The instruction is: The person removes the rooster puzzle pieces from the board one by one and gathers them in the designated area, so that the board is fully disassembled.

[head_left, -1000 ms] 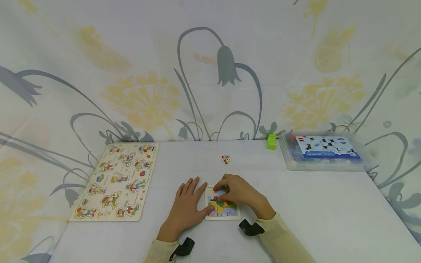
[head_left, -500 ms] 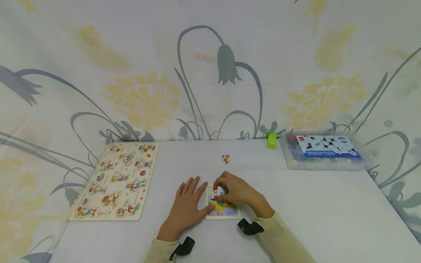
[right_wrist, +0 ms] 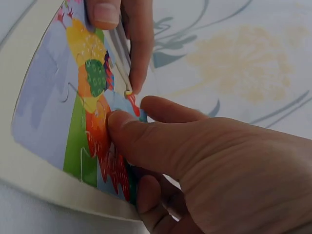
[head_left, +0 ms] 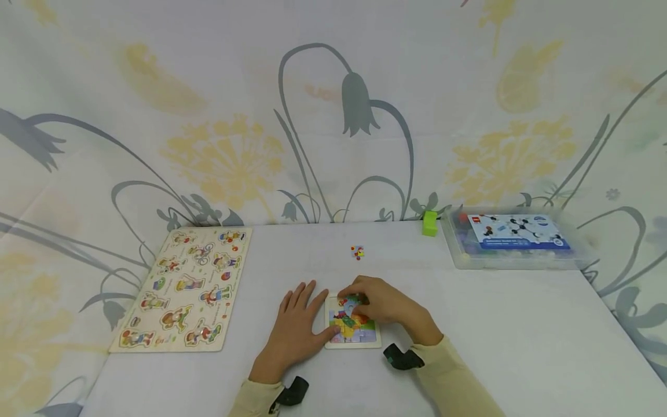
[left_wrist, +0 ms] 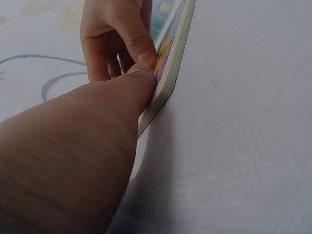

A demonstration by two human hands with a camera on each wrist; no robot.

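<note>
Puzzle (head_left: 355, 335), touching spread left hand (head_left: 296, 327), lies beneath curled right hand (head_left: 384, 301), its hold unclear.

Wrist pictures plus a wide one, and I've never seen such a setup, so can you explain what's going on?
There's no machine, just a person's two bare hands. The wide picture is from a head-worn camera looking forward and down; the close ones are from a black camera at each wrist. On the white table lie a large pale flat board with colourful figures, a small multicoloured jigsaw piece, a green block and a clear plastic box with a blue-and-white label. The left hand rests with fingers spread, its thumb on the edge of a colourful square jigsaw in a pale frame. The right hand has its fingertips at that jigsaw; whether they pinch a piece isn't clear.
</note>
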